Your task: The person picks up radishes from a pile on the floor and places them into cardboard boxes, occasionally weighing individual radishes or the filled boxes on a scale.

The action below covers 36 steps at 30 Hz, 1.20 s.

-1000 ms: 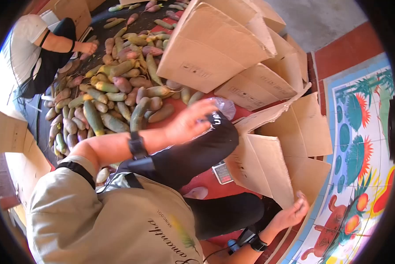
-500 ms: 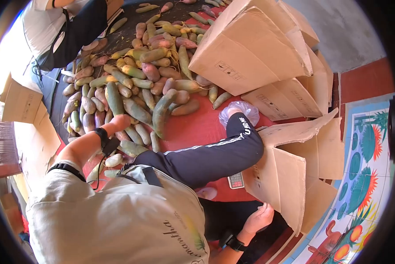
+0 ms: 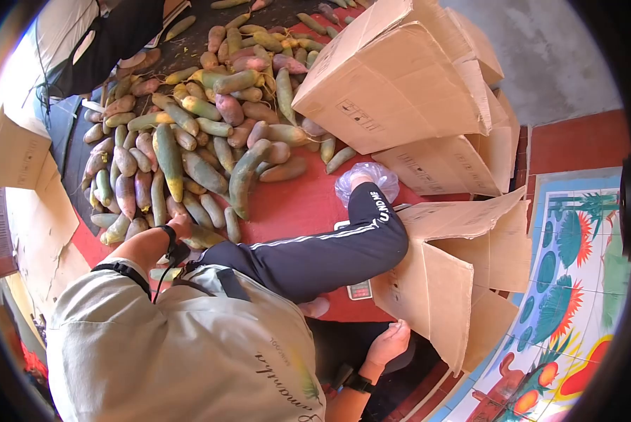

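Note:
My left hand (image 3: 180, 225) is low among the near edge of a heap of long radishes (image 3: 204, 174), green and pinkish-purple. Its fingers are hidden, so whether it grips one cannot be seen. A large green radish (image 3: 166, 158) with a yellow tip lies just beyond it, and a curved green one (image 3: 246, 184) is to its right. My right hand (image 3: 389, 342) is at the lower right with its fingers curled together. Nothing shows in them. Close by stands an open cardboard box (image 3: 428, 299).
More cardboard boxes (image 3: 393, 84) lean at the upper right. A scale with a keypad (image 3: 360, 290) sits beside my bent leg (image 3: 315, 264) on the red floor (image 3: 280, 211). A bag-covered foot (image 3: 365, 184) rests before the boxes. Another person (image 3: 83, 42) is at the upper left.
My left hand has come back from the large green radish toward my body. My right hand has shifted slightly left in the view, still curled. The whole view has shifted a little.

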Motion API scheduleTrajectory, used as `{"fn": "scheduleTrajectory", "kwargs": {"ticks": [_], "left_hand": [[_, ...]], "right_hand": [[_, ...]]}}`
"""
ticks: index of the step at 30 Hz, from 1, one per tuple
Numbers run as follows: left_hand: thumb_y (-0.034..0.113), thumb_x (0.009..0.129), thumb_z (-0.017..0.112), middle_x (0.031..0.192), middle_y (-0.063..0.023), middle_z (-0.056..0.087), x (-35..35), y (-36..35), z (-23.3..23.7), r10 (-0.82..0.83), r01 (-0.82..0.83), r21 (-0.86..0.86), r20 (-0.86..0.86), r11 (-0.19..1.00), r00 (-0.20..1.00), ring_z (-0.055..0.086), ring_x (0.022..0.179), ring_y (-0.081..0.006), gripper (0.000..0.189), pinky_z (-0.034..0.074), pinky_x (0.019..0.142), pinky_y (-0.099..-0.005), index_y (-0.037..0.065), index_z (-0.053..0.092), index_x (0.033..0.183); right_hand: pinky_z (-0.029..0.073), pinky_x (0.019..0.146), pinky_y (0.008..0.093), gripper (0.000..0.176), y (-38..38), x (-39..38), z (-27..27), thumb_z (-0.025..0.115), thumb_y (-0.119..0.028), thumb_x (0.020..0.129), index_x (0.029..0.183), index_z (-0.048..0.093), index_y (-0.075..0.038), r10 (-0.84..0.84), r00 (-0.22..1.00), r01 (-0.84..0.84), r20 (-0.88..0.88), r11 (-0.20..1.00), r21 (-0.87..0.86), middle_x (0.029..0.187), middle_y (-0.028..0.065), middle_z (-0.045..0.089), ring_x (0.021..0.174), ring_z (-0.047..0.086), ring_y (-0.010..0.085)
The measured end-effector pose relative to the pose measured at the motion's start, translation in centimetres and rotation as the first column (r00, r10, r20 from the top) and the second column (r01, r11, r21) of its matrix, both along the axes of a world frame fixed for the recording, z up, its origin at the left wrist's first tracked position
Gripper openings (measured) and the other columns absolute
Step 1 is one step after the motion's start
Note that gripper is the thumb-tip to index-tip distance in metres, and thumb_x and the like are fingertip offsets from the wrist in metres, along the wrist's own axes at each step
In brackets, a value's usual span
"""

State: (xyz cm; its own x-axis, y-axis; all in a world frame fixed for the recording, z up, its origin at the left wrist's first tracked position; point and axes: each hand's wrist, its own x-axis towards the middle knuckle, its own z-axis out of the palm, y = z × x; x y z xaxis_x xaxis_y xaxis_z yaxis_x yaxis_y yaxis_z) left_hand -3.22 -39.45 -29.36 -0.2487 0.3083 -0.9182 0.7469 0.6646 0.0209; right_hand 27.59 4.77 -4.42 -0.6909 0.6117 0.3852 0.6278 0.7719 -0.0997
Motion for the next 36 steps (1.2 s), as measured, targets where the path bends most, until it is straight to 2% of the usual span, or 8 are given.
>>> {"fn": "scheduleTrajectory", "kwargs": {"ticks": [3, 8, 13, 17, 23, 26, 30, 36], "left_hand": [[0.036, 0.062, 0.071, 0.115, -0.0123, 0.054, -0.4, 1.2, 3.4, 0.529, -0.529, -0.095, -0.027, 0.843, 0.848, 0.049, 0.109, -0.027, 0.054, 0.042, 0.088, -0.0362, 0.01, 0.06, 0.108], [0.051, 0.065, 0.066, 0.076, -0.0085, 0.066, -1.4, 2.7, 4.6, 0.435, -0.435, -0.026, 0.076, 0.9, 0.897, 0.064, 0.069, -0.0223, 0.054, 0.051, 0.068, -0.0342, 0.006, 0.065, 0.095], [0.051, 0.068, 0.063, 0.081, -0.0106, 0.065, -4.3, 7.6, 13.3, 0.586, -0.585, -0.04, 0.108, 0.81, 0.803, 0.063, 0.076, -0.0236, 0.053, 0.05, 0.069, -0.0345, 0.004, 0.065, 0.092], [0.055, 0.066, 0.062, 0.083, -0.0139, 0.064, -7.3, 8.3, 14.9, 0.281, -0.227, 0.319, -0.132, 0.92, 0.951, 0.062, 0.08, -0.0289, 0.056, 0.049, 0.071, -0.034, 0.003, 0.065, 0.087], [0.043, 0.072, 0.065, 0.079, -0.013, 0.061, -9.2, 11.7, 24.6, 0.571, -0.401, 0.756, 0.044, 0.518, 0.82, 0.061, 0.07, -0.0243, 0.048, 0.049, 0.061, -0.0334, -0.002, 0.06, 0.088], [0.034, 0.08, 0.06, 0.087, -0.0081, 0.06, -8.0, 14.3, 28.3, 0.558, -0.751, 0.657, 0.597, 0.073, 0.576, 0.057, 0.075, -0.0147, 0.045, 0.05, 0.066, -0.0281, -0.003, 0.055, 0.104], [0.036, 0.081, 0.06, 0.101, -0.0076, 0.057, -5.7, 17.4, 30.3, 0.259, -0.889, 0.45, 0.852, 0.081, 0.455, 0.054, 0.088, -0.0149, 0.05, 0.049, 0.071, -0.0282, -0.002, 0.051, 0.113], [0.042, 0.083, 0.055, 0.098, -0.0079, 0.057, 0.2, 23.0, 31.4, -0.09, -0.826, 0.396, 0.914, 0.402, 0.395, 0.054, 0.087, -0.0162, 0.05, 0.049, 0.073, -0.0296, -0.001, 0.053, 0.108]], "right_hand": [[0.046, 0.066, 0.0375, 0.016, -0.2, -0.3, 0.3, 0.048, -0.003, 0.079, 0.093, 0.054, 0.002, 0.019, 1.0, -0.019, 0.004, 1.0, -0.01, 0.079, 0.016, 0.058, 0.071, 0.057, 0.0298], [0.046, 0.066, 0.0374, 0.014, -0.2, -0.8, 0.6, 0.048, -0.001, 0.077, 0.09, 0.053, 0.002, 0.035, 0.999, -0.037, -0.038, 0.999, -0.035, 0.079, 0.0159, 0.058, 0.071, 0.057, 0.0307], [0.046, 0.066, 0.0379, 0.012, -0.2, -0.8, 0.9, 0.048, 0.0, 0.076, 0.087, 0.053, 0.002, 0.073, 0.995, -0.073, -0.07, 0.997, -0.001, 0.078, 0.0162, 0.058, 0.071, 0.057, 0.0318], [0.046, 0.067, 0.0369, 0.011, -0.6, -0.9, 0.9, 0.047, 0.002, 0.076, 0.086, 0.053, 0.002, 0.016, 0.987, -0.036, -0.159, 0.992, -0.124, 0.078, 0.0161, 0.058, 0.073, 0.057, 0.0302], [0.046, 0.064, 0.034, 0.011, -1.0, -2.2, 1.9, 0.046, 0.004, 0.077, 0.086, 0.052, 0.003, 0.058, 0.971, -0.098, -0.233, 0.981, -0.165, 0.075, 0.0143, 0.057, 0.069, 0.057, 0.027], [0.045, 0.058, 0.0291, 0.008, -1.8, -2.8, 3.7, 0.046, 0.001, 0.081, 0.086, 0.052, 0.003, -0.011, 0.953, -0.09, -0.303, 0.944, -0.317, 0.068, 0.0098, 0.056, 0.06, 0.055, 0.0192], [0.041, 0.05, 0.0214, 0.01, -2.3, -2.7, 6.9, 0.046, -0.005, 0.087, 0.086, 0.053, 0.002, -0.133, 0.915, -0.041, -0.381, 0.908, -0.417, 0.061, 0.0023, 0.053, 0.052, 0.048, 0.0078], [0.041, 0.083, 0.0285, 0.039, -5.2, -5.2, 12.5, 0.054, -0.017, 0.083, 0.116, 0.046, 0.003, -0.001, 0.821, -0.387, -0.571, 0.734, -0.557, 0.106, 0.0115, 0.052, 0.094, 0.051, 0.0174]]}}
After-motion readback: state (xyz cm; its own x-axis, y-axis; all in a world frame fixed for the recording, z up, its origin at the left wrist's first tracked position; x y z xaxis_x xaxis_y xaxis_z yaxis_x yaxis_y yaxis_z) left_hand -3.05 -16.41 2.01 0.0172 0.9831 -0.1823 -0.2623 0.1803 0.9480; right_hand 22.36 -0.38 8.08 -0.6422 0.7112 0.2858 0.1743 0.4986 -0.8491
